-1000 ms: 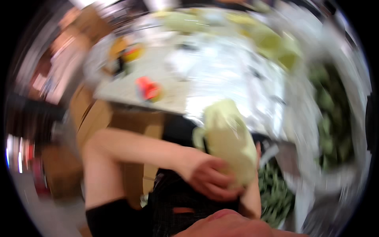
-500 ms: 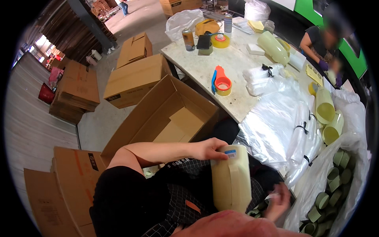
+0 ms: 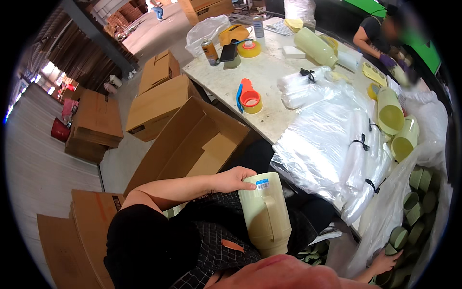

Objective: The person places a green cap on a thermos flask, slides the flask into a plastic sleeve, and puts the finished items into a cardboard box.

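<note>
My left hand (image 3: 235, 180) grips the rim end of a pale yellow-green plastic jug (image 3: 255, 212), its thumb beside a small blue and white label. The jug leans across my lap, handle facing up. My right hand (image 3: 383, 264) is at the lower right, its fingers apart at the olive-green cup-shaped pieces (image 3: 398, 237) in a large clear plastic bag (image 3: 380, 226). Its fingertips touch or nearly touch one piece; which cannot be made out. More green pieces (image 3: 315, 253) lie low beside my lap.
An open cardboard box (image 3: 163, 154) stands left of the table (image 3: 211, 79). Clear plastic bags (image 3: 313, 144) cover the table's near side, with a red tape dispenser (image 3: 250, 98) beyond. Similar yellow-green shells (image 3: 390, 113) lie at right. A gloved co-worker (image 3: 375, 41) sits across.
My right hand has moved from beside the jug rightward to the green pieces in the bag. What looked like a small white scrap at its fingers no longer shows there. The left hand keeps its grip.
</note>
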The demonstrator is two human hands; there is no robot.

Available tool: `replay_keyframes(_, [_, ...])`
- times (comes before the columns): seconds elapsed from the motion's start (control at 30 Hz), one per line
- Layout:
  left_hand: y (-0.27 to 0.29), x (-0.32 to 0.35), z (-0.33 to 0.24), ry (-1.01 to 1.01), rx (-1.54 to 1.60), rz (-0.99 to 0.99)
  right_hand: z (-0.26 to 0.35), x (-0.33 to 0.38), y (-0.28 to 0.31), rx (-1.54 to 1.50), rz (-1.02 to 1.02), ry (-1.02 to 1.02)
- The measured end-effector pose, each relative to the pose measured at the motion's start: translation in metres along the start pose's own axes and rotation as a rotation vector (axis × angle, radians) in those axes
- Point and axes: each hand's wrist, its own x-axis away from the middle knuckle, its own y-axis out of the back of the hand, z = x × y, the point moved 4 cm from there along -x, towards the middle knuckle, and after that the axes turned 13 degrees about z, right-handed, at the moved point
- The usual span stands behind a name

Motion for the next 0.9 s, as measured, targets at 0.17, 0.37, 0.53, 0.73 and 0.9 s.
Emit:
replay_keyframes(0.17, [-0.002, -0.017, 0.001, -0.063, 0.354, -0.114, 0.009, 0.042, 0.046, -0.543, -0.038, -0.049])
replay_keyframes(0.37, [-0.008, -0.032, 0.004, -0.153, 0.553, -0.215, 0.136, 0.192, 0.163, -1.150, 0.795, 0.662])
replay_keyframes(0.53, [-0.023, -0.013, -0.016, -0.232, 0.430, -0.328, 0.217, 0.268, 0.173, -1.405, 0.619, 0.717])
replay_keyframes(0.73, [-0.036, 0.051, -0.081, -0.825, -0.615, -0.440, 0.223, 0.303, 0.123, -2.044, 1.295, 0.069])
replay_keyframes(0.9, [-0.006, 0.034, -0.074, -0.399, -0.101, -0.515, 0.234, 0.337, 0.162, -1.704, 0.365, 0.479])
